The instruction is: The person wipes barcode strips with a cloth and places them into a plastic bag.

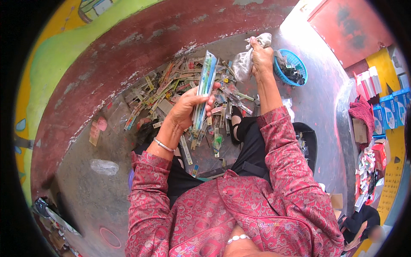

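My left hand [188, 107] is closed round a long, narrow clear plastic packet [207, 70] with blue and green on it, standing almost upright in my grip. What the packet contains is too small to make out. Farther off to the right, my right hand [262, 59] grips a crumpled greyish-white cloth [243, 67], part of which sticks out above my fingers. The two hands are apart, and the cloth does not touch the packet. Beneath them both, a heap of long thin packets and strips [167, 81] in many colours lies on the floor.
Right of my right hand stands a blue plastic basket [305, 68] with dark scraps in it. A clear plastic bag [104, 167] lies at left. Blue boxes [387, 111] are stacked along the right side. A dark red wall [141, 38] curves behind the heap.
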A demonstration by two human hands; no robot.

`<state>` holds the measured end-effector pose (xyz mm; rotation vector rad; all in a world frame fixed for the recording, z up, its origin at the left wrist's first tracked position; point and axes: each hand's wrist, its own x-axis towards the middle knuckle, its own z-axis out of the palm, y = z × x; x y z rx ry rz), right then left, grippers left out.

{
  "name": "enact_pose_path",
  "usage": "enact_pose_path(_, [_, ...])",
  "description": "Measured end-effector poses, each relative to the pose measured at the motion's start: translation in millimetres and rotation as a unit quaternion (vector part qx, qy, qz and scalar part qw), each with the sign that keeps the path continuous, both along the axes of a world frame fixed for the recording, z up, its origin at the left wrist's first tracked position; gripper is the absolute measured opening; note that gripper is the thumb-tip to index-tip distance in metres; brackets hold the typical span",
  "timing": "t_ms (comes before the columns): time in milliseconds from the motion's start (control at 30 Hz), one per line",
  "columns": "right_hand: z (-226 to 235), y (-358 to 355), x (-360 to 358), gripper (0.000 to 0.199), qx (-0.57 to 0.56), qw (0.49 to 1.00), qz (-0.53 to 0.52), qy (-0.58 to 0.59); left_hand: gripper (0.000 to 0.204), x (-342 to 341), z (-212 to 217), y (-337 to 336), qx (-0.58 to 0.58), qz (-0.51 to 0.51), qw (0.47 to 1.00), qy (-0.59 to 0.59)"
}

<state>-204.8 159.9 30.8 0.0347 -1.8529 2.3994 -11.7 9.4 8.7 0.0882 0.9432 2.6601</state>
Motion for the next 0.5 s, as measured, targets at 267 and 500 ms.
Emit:
enact_pose_path(267, [29, -29, 77, 0.007, 0.001, 0.981, 0.135, 0.142, 0.049, -3, -14, -2, 0.075, 0.0, 0.997, -0.019])
enact_pose_path(500, [4, -44, 81, 0.039, 0.4, 0.749, 0.163, 0.501, 0.025, 7, -9, 3, -0.083, -0.055, 0.995, -0.018])
